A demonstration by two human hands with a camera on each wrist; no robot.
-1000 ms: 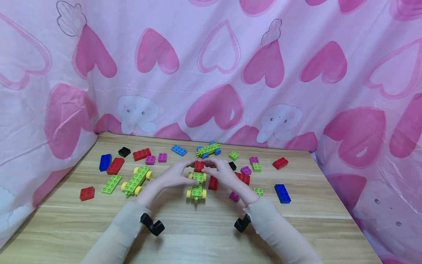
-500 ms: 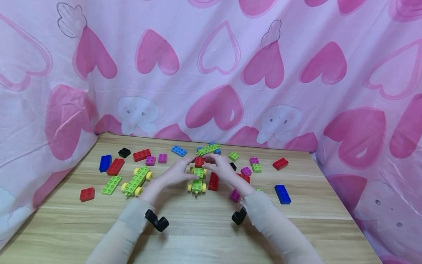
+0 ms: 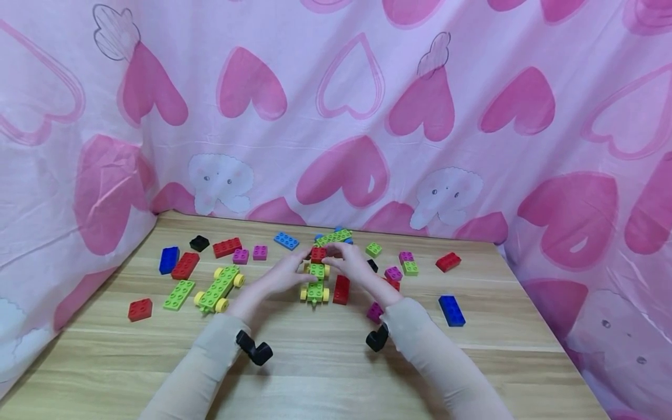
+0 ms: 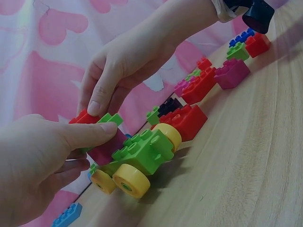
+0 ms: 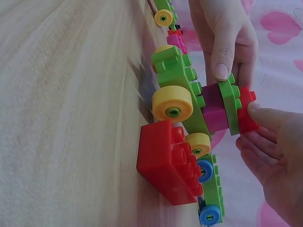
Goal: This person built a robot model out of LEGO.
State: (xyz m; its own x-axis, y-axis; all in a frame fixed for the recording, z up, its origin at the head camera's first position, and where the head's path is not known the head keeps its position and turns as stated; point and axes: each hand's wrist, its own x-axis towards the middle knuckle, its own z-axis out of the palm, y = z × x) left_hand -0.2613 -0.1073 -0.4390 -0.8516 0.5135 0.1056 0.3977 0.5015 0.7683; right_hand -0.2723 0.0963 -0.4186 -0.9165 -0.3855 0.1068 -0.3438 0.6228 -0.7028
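Note:
Near the back middle of the table, a toy car stands between my two hands. It has a green wheeled base (image 5: 177,73) with yellow wheels (image 5: 171,101). On the base sit a magenta brick (image 5: 214,109), then a green brick (image 5: 229,101), then a red brick (image 5: 245,109). My left hand (image 3: 283,273) holds the stack from the left, thumb against the green brick and fingers on the far side. From the right, my right hand (image 3: 354,267) pinches the red brick at the top between thumb and fingers.
A long red brick (image 3: 341,290) lies just right of the car. Another yellow-wheeled green base (image 3: 217,290) stands at left, and a blue-wheeled one (image 3: 334,237) behind. Several loose bricks, including a blue brick (image 3: 451,310), are scattered to both sides. A pink curtain (image 3: 336,116) surrounds the table (image 3: 325,373).
Both hands and the toy car have shifted slightly away from me toward the back of the table. The grip on the stack looks the same.

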